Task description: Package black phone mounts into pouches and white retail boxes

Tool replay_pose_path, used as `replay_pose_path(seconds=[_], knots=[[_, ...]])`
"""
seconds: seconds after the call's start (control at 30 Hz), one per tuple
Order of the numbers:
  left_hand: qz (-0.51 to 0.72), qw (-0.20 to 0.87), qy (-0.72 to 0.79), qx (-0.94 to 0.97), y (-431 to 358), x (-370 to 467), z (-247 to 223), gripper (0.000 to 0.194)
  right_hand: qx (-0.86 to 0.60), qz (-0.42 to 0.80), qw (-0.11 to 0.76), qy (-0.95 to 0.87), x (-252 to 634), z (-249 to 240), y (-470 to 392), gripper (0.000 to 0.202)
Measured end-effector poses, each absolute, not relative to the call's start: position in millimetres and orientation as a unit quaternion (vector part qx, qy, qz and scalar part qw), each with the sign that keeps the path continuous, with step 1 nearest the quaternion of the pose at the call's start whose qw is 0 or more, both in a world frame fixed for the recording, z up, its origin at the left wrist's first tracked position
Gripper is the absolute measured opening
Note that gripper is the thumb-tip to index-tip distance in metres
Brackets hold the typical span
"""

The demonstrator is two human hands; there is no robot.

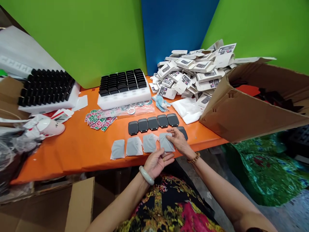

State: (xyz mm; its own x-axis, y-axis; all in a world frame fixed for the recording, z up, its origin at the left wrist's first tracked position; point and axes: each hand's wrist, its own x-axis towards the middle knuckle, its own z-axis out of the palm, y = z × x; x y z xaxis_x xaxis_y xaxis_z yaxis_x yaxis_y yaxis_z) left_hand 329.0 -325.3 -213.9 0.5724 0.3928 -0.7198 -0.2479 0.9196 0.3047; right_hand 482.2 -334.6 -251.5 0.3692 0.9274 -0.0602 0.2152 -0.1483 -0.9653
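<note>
Near the table's front edge, both hands are on a flat square black device in a thin whitish bag (pixel 166 143). My right hand (pixel 179 141) grips its upper right side between thumb and fingers. At the bag's lower edge, my left hand (pixel 158 162) is palm up, thumb against the bag and the other fingers stretched out below it. Left of it lie three similar bagged devices (pixel 134 146) in a row. Behind them is a row of several bare black devices (pixel 153 123). One more bare device (pixel 182 132) is partly hidden behind my right hand.
White foam trays of black devices stand at the back (pixel 124 98) and left (pixel 48 108). Small printed cards (pixel 98 120), a blue cloth (pixel 161 103) and white bags (pixel 187 109) lie on the orange table (pixel 84 151). White boxes (pixel 184 62) and an open carton (pixel 224 112) are right.
</note>
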Motion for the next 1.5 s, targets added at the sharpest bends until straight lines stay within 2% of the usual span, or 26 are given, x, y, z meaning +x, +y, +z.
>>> replay_pose_path(seconds=[0.23, 0.5, 0.57, 0.67, 0.73, 0.83, 0.97, 1.13, 1.27, 1.4, 1.5], knots=[[0.108, 0.904, 0.405, 0.088, -331, 315, -217, 0.013, -0.711, 0.252, 0.366, -0.545, 473, -243, -315, 0.013], [0.108, 0.907, 0.395, 0.1, -330, 318, -211, 0.011, -0.754, 0.076, 0.183, -0.626, 456, -235, -319, 0.014], [0.1, 0.903, 0.405, 0.103, -330, 319, -209, 0.012, -0.753, 0.06, 0.212, -0.619, 467, -232, -321, 0.014], [0.083, 0.903, 0.405, 0.114, -329, 319, -206, 0.015, -0.753, 0.048, 0.321, -0.573, 502, -231, -323, 0.02], [0.076, 0.908, 0.395, 0.12, -328, 319, -205, 0.017, -0.774, 0.02, 0.36, -0.52, 533, -233, -324, 0.023], [0.076, 0.913, 0.382, 0.12, -326, 319, -204, 0.018, -0.814, -0.011, 0.334, -0.475, 574, -238, -321, 0.021], [0.084, 0.911, 0.386, 0.122, -325, 320, -202, 0.018, -0.85, 0.014, 0.289, -0.44, 596, -246, -311, 0.011], [0.083, 0.909, 0.385, 0.138, -323, 320, -198, 0.018, -0.854, 0.028, 0.304, -0.422, 595, -244, -307, 0.013], [0.087, 0.899, 0.39, 0.176, -319, 328, -194, 0.021, -0.826, 0.044, 0.338, -0.449, 574, -227, -334, 0.016], [0.122, 0.885, 0.39, 0.222, -313, 347, -191, 0.034, -0.746, 0.105, 0.401, -0.522, 525, -204, -377, 0.016], [0.146, 0.888, 0.352, 0.258, -308, 362, -190, 0.041, -0.7, 0.174, 0.395, -0.569, 487, -190, -404, 0.015]])
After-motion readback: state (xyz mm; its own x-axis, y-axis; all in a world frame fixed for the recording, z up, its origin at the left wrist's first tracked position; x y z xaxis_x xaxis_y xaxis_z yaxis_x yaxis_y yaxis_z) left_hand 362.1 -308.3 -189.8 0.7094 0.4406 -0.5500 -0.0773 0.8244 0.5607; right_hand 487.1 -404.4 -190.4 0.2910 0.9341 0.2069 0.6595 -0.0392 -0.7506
